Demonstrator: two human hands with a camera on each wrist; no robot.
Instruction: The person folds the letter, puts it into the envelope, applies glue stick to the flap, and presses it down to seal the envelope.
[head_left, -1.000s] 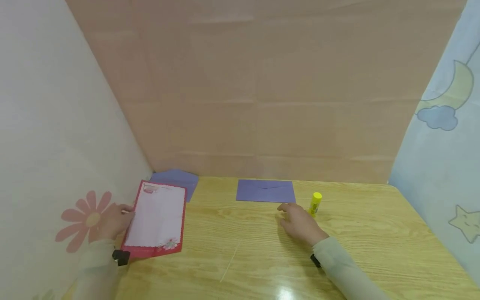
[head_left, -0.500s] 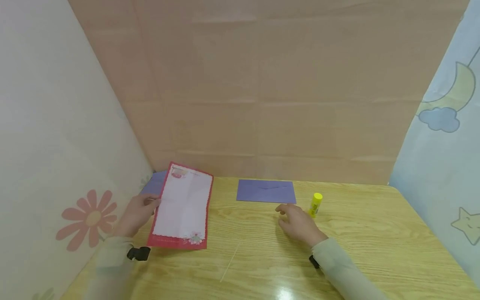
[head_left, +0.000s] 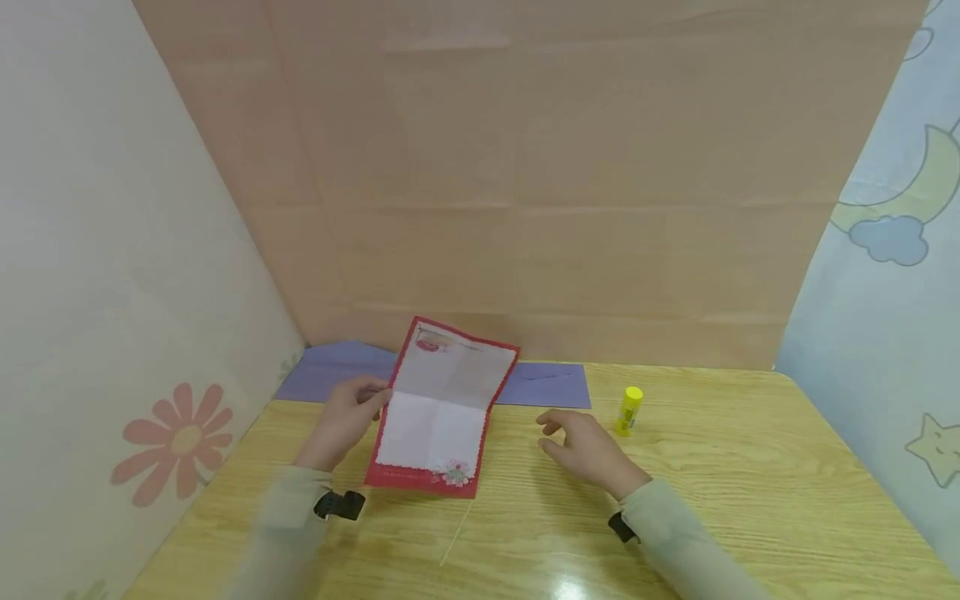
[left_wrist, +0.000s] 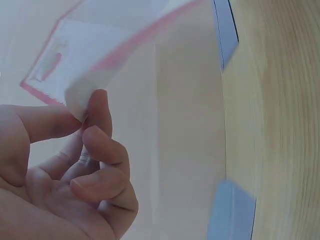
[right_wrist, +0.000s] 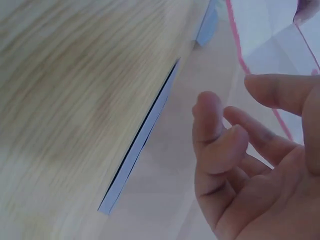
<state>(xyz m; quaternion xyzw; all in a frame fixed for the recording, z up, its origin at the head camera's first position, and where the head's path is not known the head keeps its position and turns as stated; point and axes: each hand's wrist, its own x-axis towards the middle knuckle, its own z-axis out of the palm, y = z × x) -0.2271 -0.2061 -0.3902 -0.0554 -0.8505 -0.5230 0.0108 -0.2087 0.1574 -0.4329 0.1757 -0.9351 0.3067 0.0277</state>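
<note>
A sheet of letter paper point(head_left: 442, 408) with a red border, a white middle and printed flowers is held up over the table, creased across its middle. My left hand point(head_left: 347, 421) pinches its left edge between thumb and forefinger; the left wrist view shows that edge of the paper point(left_wrist: 82, 97) bending at the fingertips. To the right of the sheet my right hand point(head_left: 588, 450) hovers with loosely bent fingers, holding nothing. In the right wrist view a gap shows between the thumb and fingers of the right hand point(right_wrist: 250, 160). Behind the sheet lies a purple envelope point(head_left: 551, 385), partly hidden.
Another purple envelope point(head_left: 330, 371), its flap raised, lies at the table's back left. A yellow glue stick point(head_left: 630, 411) stands upright right of my right hand. Walls close off the wooden table point(head_left: 712, 483) at the back and both sides.
My left hand has carried the paper to the right, from the left side toward the middle, now covering part of the middle envelope. My right hand has shifted slightly left.
</note>
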